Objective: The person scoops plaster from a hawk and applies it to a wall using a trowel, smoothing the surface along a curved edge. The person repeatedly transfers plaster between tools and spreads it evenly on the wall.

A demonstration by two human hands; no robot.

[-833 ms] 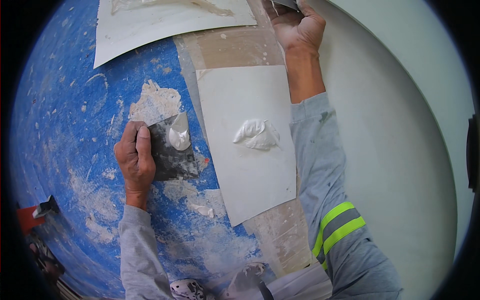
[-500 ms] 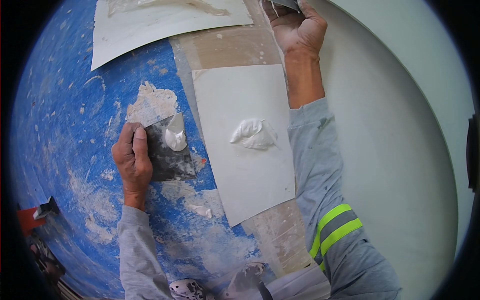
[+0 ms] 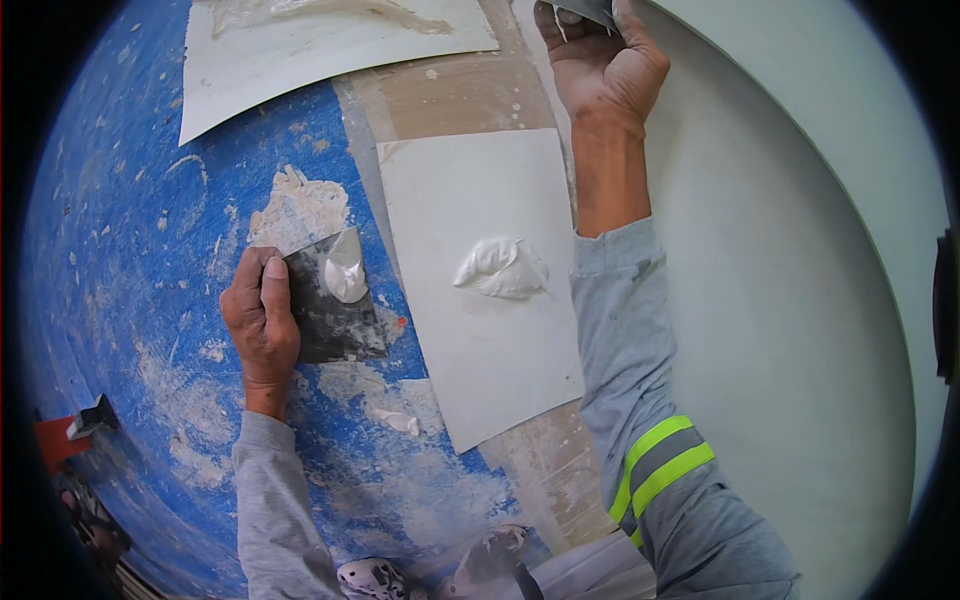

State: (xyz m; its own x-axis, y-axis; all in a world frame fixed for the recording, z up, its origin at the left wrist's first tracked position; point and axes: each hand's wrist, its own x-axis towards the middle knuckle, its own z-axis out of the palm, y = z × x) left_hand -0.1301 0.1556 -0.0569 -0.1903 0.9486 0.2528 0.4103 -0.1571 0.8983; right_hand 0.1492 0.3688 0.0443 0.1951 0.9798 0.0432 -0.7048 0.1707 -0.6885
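My left hand point(image 3: 262, 322) is closed on the edge of a dark, flat rectangular plate point(image 3: 335, 325) smeared with white residue. On that plate sits a blob of white paste point(image 3: 346, 268). High at the right, my right hand point(image 3: 605, 65) curls its fingers round a grey scraper blade point(image 3: 590, 10), which the top edge of the picture cuts off. This hand is beside the pale wall point(image 3: 780, 300). Between my arms a white sheet point(image 3: 480, 380) lies below, with a mound of white paste point(image 3: 500, 268) on its middle.
Another white sheet point(image 3: 320, 50), with smeared plastic film on it, lies at the far left. The blue floor covering point(image 3: 130, 290) is spotted with dried white material. A brown strip point(image 3: 460, 95) runs along the wall's foot. An orange object point(image 3: 58, 440) stands at the left rim.
My right hand has shifted slightly right and nearer, still holding the scraper. My left hand and its plate stay nearly in place, and the whole view has slid a little.
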